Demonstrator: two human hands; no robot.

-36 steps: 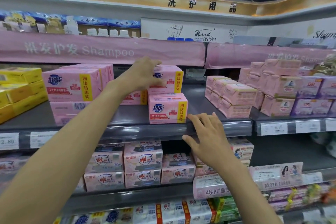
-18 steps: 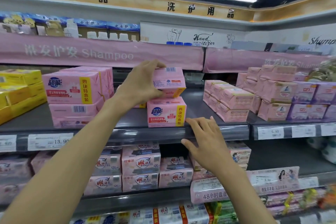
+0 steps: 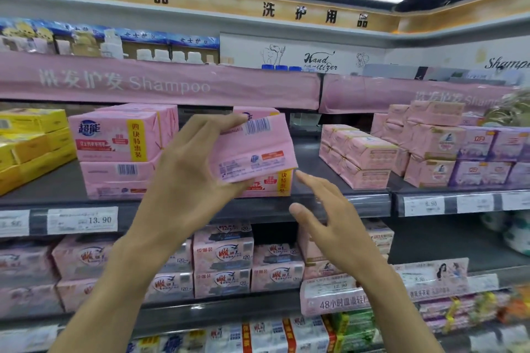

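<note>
The fingers [image 3: 222, 124] of the left hand [image 3: 189, 169] curl over the upper edge of the pink plastic-wrapped rectangular soap pack [image 3: 255, 149], beside its barcode. The thumb presses against the lower edge, so the pack is clamped between thumb and fingers.

The pack is held tilted in the air above the front part of the grey metal shelf board [image 3: 358, 203], with its printed back face towards the camera.

The fingers [image 3: 311, 183] of the right hand [image 3: 329, 226] are straight and slightly spread and hold nothing. This hand is in front of the shelf board's front edge, and its index fingertip lies just beside the lower right corner of the held pack, with a narrow gap.

- A second pink soap pack with a yellow side stripe [image 3: 271, 186] stands on the shelf board directly beneath the held pack.
- A stack of matching pink soap packs [image 3: 120, 149] stands on the left part of the shelf board.
- A group of pale pink paper-wrapped bars [image 3: 361, 157] lies on its right part.
- A white price label reading 13.90 [image 3: 83, 221] is fixed to the front edge at the left.
</note>
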